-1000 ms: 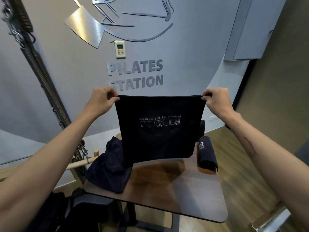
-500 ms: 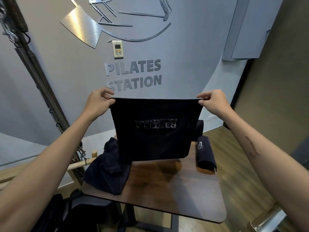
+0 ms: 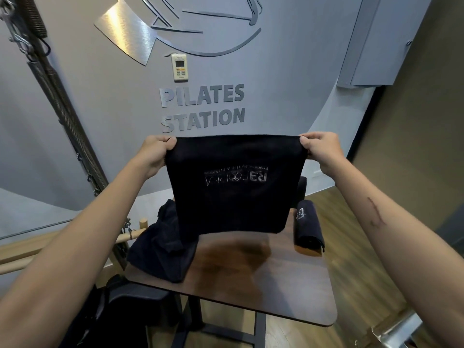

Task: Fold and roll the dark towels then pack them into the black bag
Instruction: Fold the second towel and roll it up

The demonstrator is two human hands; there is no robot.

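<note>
A dark towel [image 3: 236,204] with a pale mirrored logo hangs flat in the air above the wooden table [image 3: 276,285]. My left hand [image 3: 153,153] pinches its top left corner and my right hand [image 3: 320,149] pinches its top right corner. The towel's lower edge hangs just over the tabletop. A pile of loose dark towels [image 3: 163,247] lies on the table's left side. One rolled dark towel [image 3: 307,226] lies on the table's right side. A dark shape [image 3: 301,192] stands behind the held towel, mostly hidden.
A grey wall with metal lettering is straight ahead. Springs and chains on a metal frame [image 3: 65,126] rise at the left, with a wooden bar [image 3: 125,238] below. Something black [image 3: 120,310] sits low beside the table. Wooden floor [image 3: 351,247] lies to the right.
Both hands hold the same corners. The towel has dropped slightly in view and stays stretched flat.
</note>
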